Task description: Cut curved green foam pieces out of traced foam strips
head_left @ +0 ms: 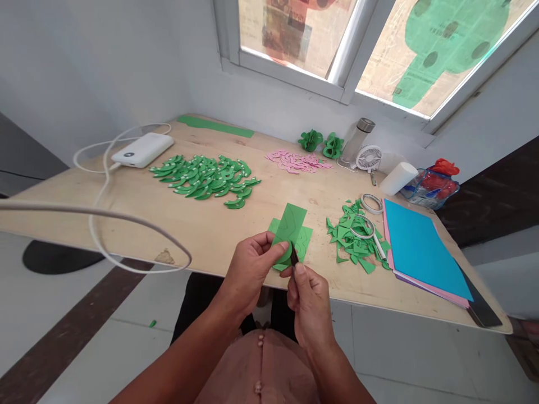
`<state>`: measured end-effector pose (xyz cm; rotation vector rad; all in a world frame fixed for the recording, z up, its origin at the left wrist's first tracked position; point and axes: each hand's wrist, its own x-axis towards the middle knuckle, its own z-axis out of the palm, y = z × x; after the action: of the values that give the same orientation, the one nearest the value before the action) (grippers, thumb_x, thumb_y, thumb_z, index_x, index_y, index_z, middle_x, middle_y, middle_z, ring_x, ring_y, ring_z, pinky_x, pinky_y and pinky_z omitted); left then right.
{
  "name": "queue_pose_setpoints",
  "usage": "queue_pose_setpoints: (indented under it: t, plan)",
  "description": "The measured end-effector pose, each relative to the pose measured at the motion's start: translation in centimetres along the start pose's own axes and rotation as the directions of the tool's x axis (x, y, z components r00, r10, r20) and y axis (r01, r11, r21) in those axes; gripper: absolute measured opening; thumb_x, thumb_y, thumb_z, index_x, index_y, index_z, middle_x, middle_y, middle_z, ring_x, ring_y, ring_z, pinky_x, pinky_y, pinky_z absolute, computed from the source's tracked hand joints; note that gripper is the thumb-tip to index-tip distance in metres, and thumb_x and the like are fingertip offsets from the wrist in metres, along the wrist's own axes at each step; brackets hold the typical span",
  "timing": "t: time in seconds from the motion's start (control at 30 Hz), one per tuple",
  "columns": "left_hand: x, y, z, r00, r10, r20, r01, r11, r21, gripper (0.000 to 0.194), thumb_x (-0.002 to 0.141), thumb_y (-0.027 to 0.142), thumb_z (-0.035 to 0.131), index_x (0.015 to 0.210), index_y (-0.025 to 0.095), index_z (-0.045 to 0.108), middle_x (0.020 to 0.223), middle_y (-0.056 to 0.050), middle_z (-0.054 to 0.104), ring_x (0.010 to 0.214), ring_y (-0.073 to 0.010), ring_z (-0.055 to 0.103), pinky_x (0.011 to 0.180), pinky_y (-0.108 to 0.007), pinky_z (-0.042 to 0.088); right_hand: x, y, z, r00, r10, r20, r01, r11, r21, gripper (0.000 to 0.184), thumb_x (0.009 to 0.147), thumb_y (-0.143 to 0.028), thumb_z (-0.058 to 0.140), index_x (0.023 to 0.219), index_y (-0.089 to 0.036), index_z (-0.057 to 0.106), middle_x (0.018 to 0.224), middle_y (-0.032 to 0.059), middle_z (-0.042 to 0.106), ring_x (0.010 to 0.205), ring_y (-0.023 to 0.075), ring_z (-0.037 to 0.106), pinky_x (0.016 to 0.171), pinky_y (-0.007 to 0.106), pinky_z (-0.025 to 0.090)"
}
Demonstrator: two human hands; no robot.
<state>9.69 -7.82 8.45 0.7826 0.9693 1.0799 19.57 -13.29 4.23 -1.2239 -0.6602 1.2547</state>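
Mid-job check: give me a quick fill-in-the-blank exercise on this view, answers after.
1. The left hand holds ____ paper.
2. The dark tool is held in the person's ____ hand.
3. The stack to the right of the scraps has a ____ sheet on top.
4. The fan by the bottle is coloured ____.

Missing words: green; right; blue; white.

The bare left hand (251, 266) is covering part of a green rectangular paper strip (292, 220); the bare right hand (310, 292) is hiding the grip of a dark, narrow tool (294, 256). A smooth white cord (63, 207) is running out past the left edge of view.
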Motion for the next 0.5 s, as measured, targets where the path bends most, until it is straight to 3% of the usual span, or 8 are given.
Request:
queue_pose_setpoints:
  t: [0.3, 0.5]
  plan:
    - [-0.03, 0.04, -0.03, 1.000, 0.008, 0.029, -0.008, 1.000, -0.023, 0.018, 0.068, 0.029, 0.073, 0.067, 0.017, 0.059, 0.063, 0.001, 0.065, 0.063, -0.0141, 0.059, 0.064, -0.026, 0.042, 0.06, 0.24, -0.25, 1.000, -0.007, 0.003, 0.007, 1.000, -0.030, 0.046, 0.079, -0.060, 0.062, 0.071, -0.015, 0.065, 0.045, -0.0091, 0.033, 0.040, 0.0052, 0.023, 0.039, 0.022, 0.015]
    - [0.18, 0.27, -0.60, 0.998, 0.025, 0.061, -0.029, 0.998, 0.057, 0.018, 0.070, 0.030, 0.071, 0.066, 0.016, 0.060, 0.065, -0.001, 0.067, 0.065, -0.0141, 0.058, 0.066, -0.025, 0.042, 0.09, 0.11, -0.62, 0.999, 0.003, 0.039, -0.001, 0.999, -0.038, 0.046, 0.080, -0.059, 0.062, 0.073, -0.014, 0.066, 0.046, -0.0087, 0.033, 0.042, 0.0056, 0.022, 0.039, 0.022, 0.015]
